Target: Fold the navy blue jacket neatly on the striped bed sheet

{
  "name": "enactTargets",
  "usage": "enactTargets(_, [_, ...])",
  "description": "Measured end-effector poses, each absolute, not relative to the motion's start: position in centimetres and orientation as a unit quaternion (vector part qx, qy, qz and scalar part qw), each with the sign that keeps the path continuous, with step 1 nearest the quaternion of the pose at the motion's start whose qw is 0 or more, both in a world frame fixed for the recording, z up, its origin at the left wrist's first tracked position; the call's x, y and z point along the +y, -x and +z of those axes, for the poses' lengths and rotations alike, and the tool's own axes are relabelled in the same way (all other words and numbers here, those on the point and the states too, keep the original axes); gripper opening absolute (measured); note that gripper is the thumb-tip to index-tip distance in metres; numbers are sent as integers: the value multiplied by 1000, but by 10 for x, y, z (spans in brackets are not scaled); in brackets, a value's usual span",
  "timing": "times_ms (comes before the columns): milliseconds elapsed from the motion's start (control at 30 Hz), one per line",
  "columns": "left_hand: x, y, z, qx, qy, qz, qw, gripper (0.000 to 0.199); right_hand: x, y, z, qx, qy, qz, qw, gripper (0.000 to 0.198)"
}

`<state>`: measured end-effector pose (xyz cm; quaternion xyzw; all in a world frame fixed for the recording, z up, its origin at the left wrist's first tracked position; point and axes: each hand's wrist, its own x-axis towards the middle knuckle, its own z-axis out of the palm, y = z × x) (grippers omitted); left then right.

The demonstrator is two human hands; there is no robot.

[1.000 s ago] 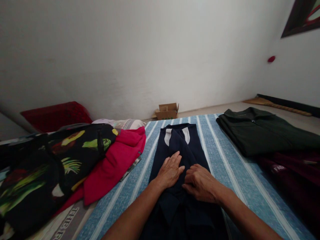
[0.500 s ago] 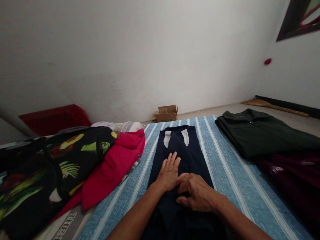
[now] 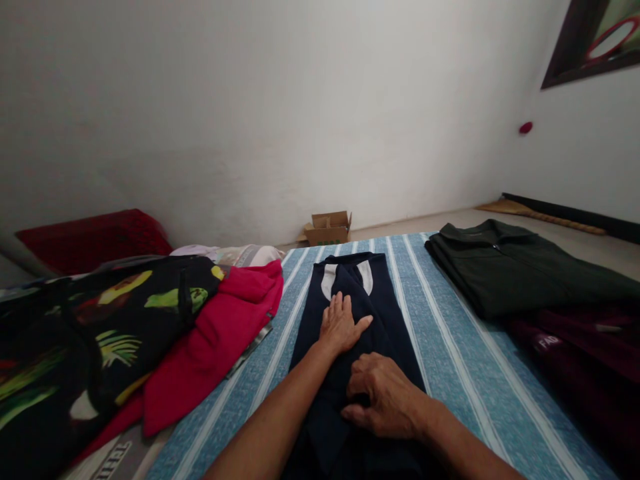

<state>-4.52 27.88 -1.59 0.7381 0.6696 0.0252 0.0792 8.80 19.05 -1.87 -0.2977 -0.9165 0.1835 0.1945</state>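
A narrow-folded navy garment [image 3: 387,313] with two pale curved patches near its far end lies lengthwise in front of me. My left hand [image 3: 341,325] rests flat on its upper half, fingers stretched forward and thumb out to the right. Nearer to me, my right hand [image 3: 383,397] is curled on the lower half, its thumb and fingers closing on the navy cloth. The fingertips are partly hidden, and the near end of the garment is dark.
Blue-and-white striped cloth [image 3: 453,333] covers the surface. A black printed garment [image 3: 135,320] and a pink one [image 3: 210,333] lie left. At right, a folded dark green garment [image 3: 525,267] overlaps a maroon one [image 3: 570,360]. A cardboard box [image 3: 327,230] stands by the wall.
My hands have moved apart: the left has shifted slightly forward with its thumb now spread, and the right has drawn back towards me. The view has turned slightly.
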Motion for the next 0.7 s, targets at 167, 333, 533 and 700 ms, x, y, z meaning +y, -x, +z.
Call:
enactTargets(167, [282, 50, -23, 676, -733, 11, 74, 83, 191, -87, -19, -912, 301, 191, 202, 19])
enactTargets(333, [285, 47, -15, 680, -729, -3, 80, 86, 191, -86, -16, -911, 301, 193, 203, 24])
enactTargets(533, [309, 33, -7, 676, -734, 19, 53, 79, 191, -85, -16, -915, 298, 183, 200, 25])
enactTargets(700, [328, 31, -19, 658, -748, -7, 85, 83, 192, -86, -21, -916, 281, 186, 218, 31])
